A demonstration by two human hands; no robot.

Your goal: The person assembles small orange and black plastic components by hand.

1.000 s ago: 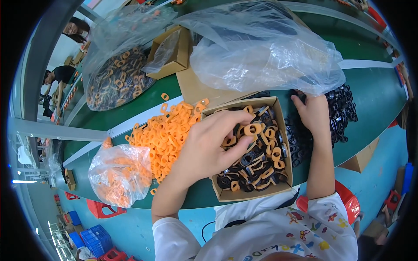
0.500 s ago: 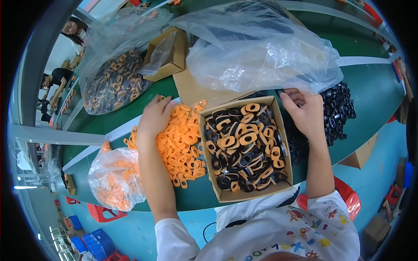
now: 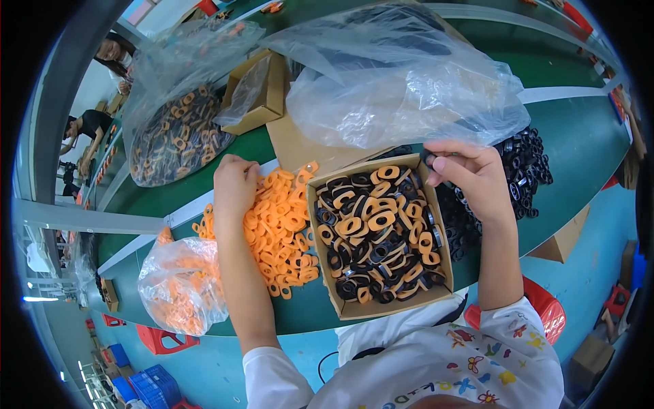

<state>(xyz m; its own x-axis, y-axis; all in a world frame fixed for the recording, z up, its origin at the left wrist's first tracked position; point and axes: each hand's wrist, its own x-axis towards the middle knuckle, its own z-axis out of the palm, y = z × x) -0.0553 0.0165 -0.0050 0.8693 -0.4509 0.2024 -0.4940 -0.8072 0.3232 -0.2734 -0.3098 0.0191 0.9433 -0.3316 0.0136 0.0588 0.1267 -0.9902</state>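
Observation:
A cardboard box (image 3: 381,313) full of black rings and black-and-orange oval pieces stands in front of me. To its left spreads a pile of orange oval ring pieces (image 3: 276,225). My left hand (image 3: 235,185) is at that pile's far left edge, fingers curled closed; whatever they hold is hidden. Over the box's far right corner, my right hand (image 3: 471,174) pinches a small black ring piece (image 3: 428,158) between thumb and fingers. Beyond and below this hand lies a heap of black ring pieces (image 3: 524,174), partly covered by my wrist.
A clear bag of orange pieces (image 3: 182,290) lies at the table's near left edge. Farther back are a bag of black-and-orange pieces (image 3: 180,140), a small open carton (image 3: 255,112) and a large clear plastic bag (image 3: 402,102). A red stool (image 3: 545,310) stands near right.
My right hand has moved left from the black heap toward the box, and a black ring piece now shows in its fingers. My left hand's fingers have curled in.

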